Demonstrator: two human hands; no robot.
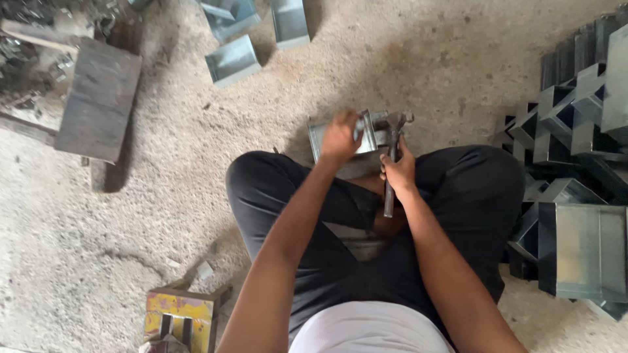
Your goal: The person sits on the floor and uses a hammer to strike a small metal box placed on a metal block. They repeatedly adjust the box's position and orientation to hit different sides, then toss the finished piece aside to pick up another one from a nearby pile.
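I sit cross-legged on a gritty concrete floor. My left hand (341, 135) grips the edge of a small folded sheet-metal box (316, 136) lying on the floor in front of my knees. My right hand (399, 171) is closed around the handle of a hammer (394, 126), whose metal head rests against the right side of the box. The lower end of the handle sticks out below my fist, over my lap. Both forearms reach forward over my dark trousers.
A stack of similar grey metal boxes (579, 242) stands at my right. Three more boxes (232, 60) lie on the floor ahead. A dark flat slab (98, 98) and scrap sit at the upper left. A yellow painted block (181, 317) is near my left knee.
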